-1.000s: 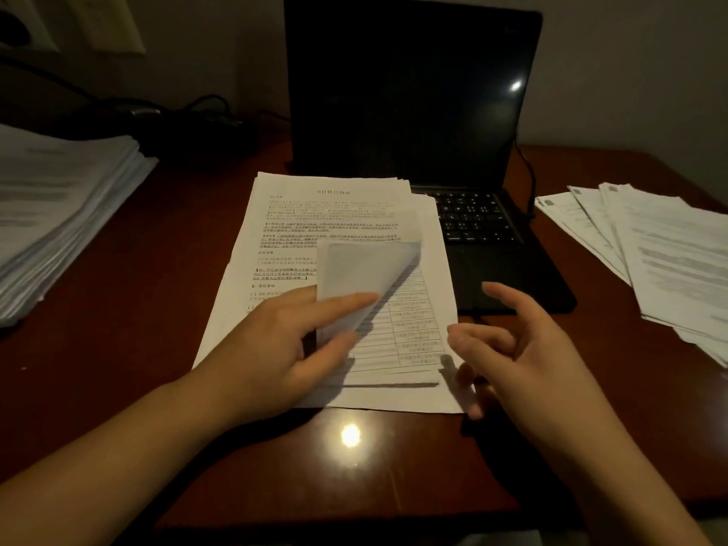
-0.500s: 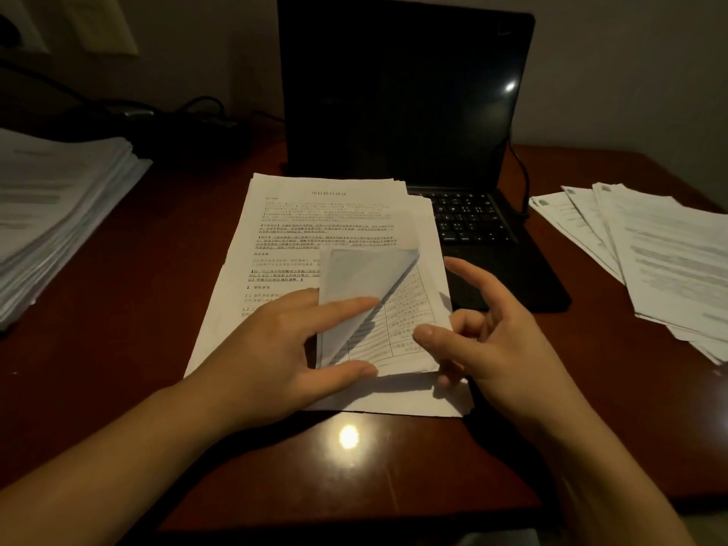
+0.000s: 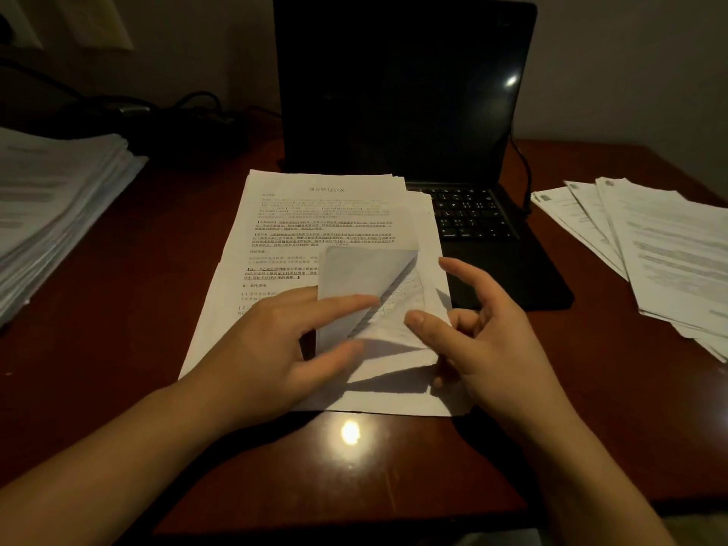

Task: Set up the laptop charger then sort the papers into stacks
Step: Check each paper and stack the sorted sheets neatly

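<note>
Pinching top sheet [image 3: 323, 222], left hand [image 3: 275, 348]; right hand [image 3: 484, 340] pinches next sheet [image 3: 388, 333].

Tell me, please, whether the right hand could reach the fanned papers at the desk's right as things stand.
Probably yes: only bare desk lies between the right hand and the fanned papers; the laptop sits farther back. It must first let go of the sheet it seems to pinch.

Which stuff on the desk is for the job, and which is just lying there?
For the job: laptop, its cable, middle papers, left stack, right papers, left hand, right hand.
Just lying about: sheets on the wall; dark cords at the back left, hard to tell.
</note>
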